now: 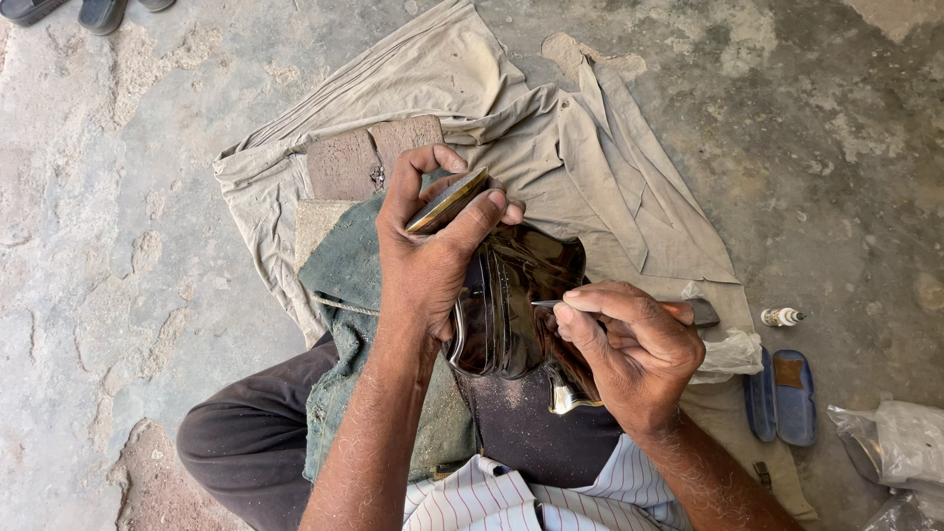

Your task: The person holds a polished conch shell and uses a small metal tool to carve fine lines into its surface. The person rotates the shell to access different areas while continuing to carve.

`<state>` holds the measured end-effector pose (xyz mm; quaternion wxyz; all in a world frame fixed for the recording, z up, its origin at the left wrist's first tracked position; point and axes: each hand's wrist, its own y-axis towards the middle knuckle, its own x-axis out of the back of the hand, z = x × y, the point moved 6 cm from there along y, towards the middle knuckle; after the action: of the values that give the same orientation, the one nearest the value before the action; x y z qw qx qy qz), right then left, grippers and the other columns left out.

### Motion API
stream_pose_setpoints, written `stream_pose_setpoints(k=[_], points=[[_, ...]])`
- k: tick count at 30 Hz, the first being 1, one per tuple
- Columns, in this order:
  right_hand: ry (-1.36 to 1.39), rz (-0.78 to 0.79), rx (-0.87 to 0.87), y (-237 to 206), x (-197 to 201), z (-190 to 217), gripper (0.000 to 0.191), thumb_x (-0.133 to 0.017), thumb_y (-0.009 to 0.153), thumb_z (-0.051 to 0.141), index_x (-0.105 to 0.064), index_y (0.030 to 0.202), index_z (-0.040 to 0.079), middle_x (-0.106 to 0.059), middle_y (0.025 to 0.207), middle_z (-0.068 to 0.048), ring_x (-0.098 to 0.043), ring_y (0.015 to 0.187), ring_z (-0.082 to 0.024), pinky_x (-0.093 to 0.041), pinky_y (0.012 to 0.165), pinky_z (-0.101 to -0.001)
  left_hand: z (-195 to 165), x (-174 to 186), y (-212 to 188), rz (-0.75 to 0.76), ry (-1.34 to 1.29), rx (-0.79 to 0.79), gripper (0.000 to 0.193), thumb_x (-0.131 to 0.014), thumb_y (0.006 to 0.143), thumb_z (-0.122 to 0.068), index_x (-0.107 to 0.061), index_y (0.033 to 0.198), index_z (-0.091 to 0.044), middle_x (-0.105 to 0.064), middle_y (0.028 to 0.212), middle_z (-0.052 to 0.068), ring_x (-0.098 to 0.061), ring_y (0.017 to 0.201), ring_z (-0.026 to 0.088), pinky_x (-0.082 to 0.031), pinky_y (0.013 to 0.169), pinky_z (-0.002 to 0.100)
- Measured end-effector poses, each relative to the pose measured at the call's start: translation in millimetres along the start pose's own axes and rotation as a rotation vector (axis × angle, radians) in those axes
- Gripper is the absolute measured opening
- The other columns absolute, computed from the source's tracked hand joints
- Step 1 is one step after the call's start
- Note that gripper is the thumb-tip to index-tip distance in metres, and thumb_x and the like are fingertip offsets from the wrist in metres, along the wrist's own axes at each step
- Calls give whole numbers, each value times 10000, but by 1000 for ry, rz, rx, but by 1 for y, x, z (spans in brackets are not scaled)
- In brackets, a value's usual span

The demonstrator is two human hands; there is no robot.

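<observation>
A dark brown glossy leather shoe (516, 300) rests over my lap, heel end toward the top. My left hand (428, 246) grips it around the heel, thumb over the tan sole edge (447, 202). My right hand (619, 344) pinches a thin metal tool (544, 303) with a brown handle (688, 312); its tip touches the shoe's upper near the middle. A metal buckle or ring (565, 398) shows at the shoe's lower end, partly hidden by my right hand.
A beige cloth (551, 138) is spread on the concrete floor, with a green rag (344, 265) and a wooden block (369, 157) on it. To the right lie a small bottle (782, 317), a blue case (782, 393) and plastic bags (895, 438). Sandals (84, 12) sit top left.
</observation>
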<state>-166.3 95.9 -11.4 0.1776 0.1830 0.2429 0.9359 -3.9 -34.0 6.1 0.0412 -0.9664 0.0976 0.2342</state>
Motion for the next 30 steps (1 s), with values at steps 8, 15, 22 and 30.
stream_pose_setpoints(k=[8,15,22,30], points=[[-3,1,12,-2,1,-2,156,-812,915,35,-712,1034,35,-787,999,-126,-718,697,-39,-499,505,-140,1,0,-1,3,-1,2,338,-717,891,51,-526,1149,-56,-742,936,139,-767,889,209,-637,797,341],[-14,0,27,-2,2,-4,163,-824,907,54,-717,1030,57,-792,1003,-102,-595,575,31,-395,459,-140,1,-1,-2,16,-23,-9,333,-717,899,50,-519,1148,-50,-742,933,142,-759,885,202,-630,810,345],[-5,25,41,-5,3,-6,172,-830,890,47,-717,1020,56,-789,998,-99,-545,548,42,-381,459,-139,0,-1,-2,27,-10,-15,325,-718,902,46,-517,1139,-49,-749,930,146,-754,880,199,-625,822,340],[221,-114,-66,-12,10,-14,154,-718,930,-10,-644,1050,51,-756,1013,-135,-783,842,-123,-666,665,-248,-1,-3,-2,37,-24,-2,322,-715,897,51,-524,1133,-57,-737,911,136,-752,882,201,-631,809,351]])
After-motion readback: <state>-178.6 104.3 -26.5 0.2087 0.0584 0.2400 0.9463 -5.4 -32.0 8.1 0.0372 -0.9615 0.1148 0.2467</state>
